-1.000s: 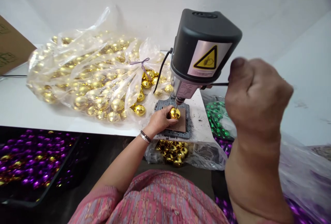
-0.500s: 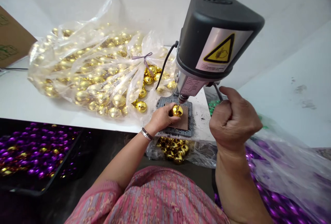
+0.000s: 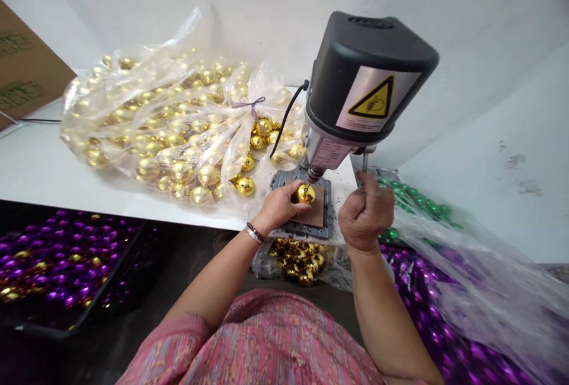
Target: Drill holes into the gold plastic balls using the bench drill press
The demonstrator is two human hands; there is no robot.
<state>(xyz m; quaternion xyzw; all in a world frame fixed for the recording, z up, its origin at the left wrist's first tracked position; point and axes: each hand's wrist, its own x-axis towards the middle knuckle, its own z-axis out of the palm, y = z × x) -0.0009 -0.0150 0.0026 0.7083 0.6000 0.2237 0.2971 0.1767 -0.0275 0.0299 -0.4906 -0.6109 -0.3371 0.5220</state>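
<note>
My left hand (image 3: 283, 204) pinches a shiny gold ball (image 3: 306, 194) between thumb and fingers, over a brown board (image 3: 313, 216) on the grey drill press base (image 3: 328, 229). Right above the ball is the chuck (image 3: 315, 175) of a black drill press (image 3: 377, 47); its thin bit reaches the ball's top, and how deep it goes I cannot tell. My right hand (image 3: 367, 213) is closed around the lower end of the feed lever (image 3: 365, 162) at the machine's right side. Dark shavings lie around the base.
A clear plastic bag (image 3: 155, 118) of gold balls covers much of the white table (image 3: 40, 165). Loose gold balls (image 3: 245, 185) lie by its tied neck. Below are purple beads (image 3: 57, 260) in a black tray, more gold balls (image 3: 297, 257), and bagged green balls (image 3: 422, 201) with purple ones at right.
My right hand has swung down and left with the lever, which now points more steeply downward. My left hand keeps the gold ball under the chuck. The view has shifted slightly.
</note>
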